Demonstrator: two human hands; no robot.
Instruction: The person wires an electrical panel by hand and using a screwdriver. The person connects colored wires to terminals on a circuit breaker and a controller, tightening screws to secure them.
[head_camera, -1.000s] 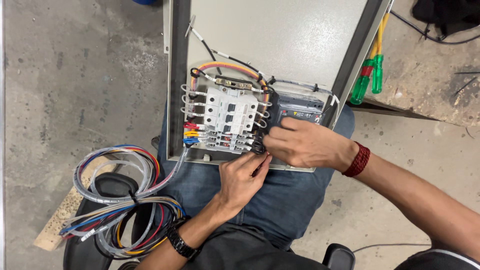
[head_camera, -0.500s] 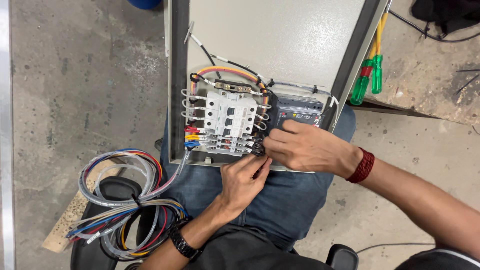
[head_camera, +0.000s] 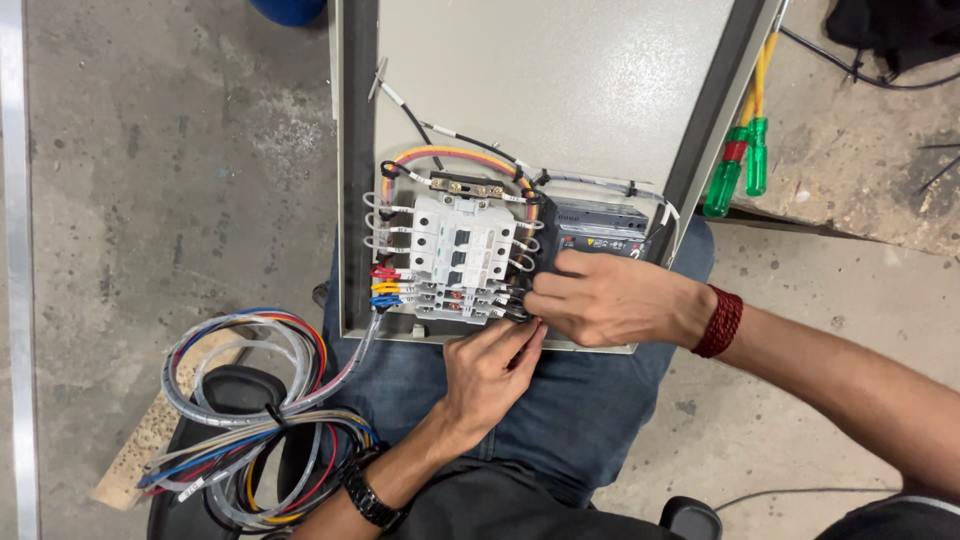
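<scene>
The left hand (head_camera: 490, 372) reaches up from below, palm down, fingers together and pointing up-right. The right hand (head_camera: 605, 298) comes in from the right, fingers curled leftward, its fingertips meeting the left's.

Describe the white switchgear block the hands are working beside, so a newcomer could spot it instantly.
Start at the grey metal panel lying across the person's lap. Near its lower left sits the white breaker block, just left of the right hand. Unlike the dark module beside it, it is white, with red, yellow and blue wire ends at its lower-left corner.

Single head view, steeply downward, fairly near (perhaps tilted) over lap.
</scene>
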